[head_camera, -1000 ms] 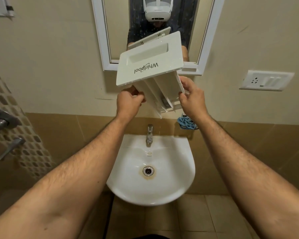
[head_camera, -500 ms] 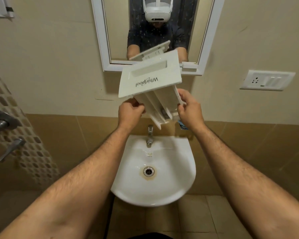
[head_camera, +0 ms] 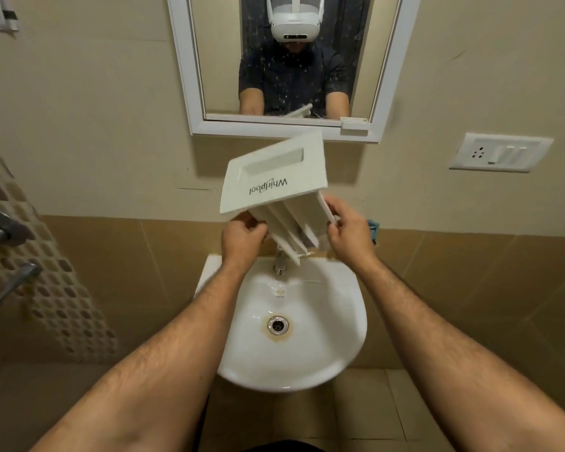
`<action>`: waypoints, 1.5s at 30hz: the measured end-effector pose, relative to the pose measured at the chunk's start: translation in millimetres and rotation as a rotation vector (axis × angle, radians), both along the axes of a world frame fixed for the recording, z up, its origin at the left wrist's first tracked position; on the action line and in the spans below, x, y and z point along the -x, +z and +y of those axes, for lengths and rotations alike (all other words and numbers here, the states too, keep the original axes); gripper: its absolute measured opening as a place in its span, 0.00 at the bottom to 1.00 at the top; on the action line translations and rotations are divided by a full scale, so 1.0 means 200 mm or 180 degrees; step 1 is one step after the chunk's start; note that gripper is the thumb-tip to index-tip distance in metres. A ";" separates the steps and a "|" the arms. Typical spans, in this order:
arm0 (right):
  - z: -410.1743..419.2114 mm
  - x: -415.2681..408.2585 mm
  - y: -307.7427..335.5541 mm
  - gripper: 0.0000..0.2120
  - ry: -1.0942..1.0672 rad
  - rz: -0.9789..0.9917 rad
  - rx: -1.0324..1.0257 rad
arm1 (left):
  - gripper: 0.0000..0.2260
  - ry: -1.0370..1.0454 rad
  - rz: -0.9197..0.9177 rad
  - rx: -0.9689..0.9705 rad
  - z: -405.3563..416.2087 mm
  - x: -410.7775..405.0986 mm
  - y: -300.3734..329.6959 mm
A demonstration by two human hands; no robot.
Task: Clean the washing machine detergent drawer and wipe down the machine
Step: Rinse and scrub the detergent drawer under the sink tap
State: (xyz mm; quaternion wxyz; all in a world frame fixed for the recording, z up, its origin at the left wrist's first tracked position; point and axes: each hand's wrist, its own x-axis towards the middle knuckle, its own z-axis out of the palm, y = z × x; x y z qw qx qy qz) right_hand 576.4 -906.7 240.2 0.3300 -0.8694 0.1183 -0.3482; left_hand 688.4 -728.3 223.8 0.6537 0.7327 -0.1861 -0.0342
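Head view: tap [head_camera: 279, 263] beneath drawer [head_camera: 274, 177], above sink [head_camera: 323, 353].

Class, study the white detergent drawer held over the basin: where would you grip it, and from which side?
Grip the detergent drawer by its long ribbed side walls, one from each side, as the left hand and right hand do. The broad front panel is tilted up and is probably too wide to pinch.

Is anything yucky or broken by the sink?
Nothing looks broken. The sink has a brownish stain around its drain, and the mirror is speckled with white spots.
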 end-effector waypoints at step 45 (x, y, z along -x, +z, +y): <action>0.07 -0.02 -0.22 0.22 -0.0075 0.0493 -0.0282 | 0.11 0.0282 0.0469 -0.0182 0.03 0.03 -0.28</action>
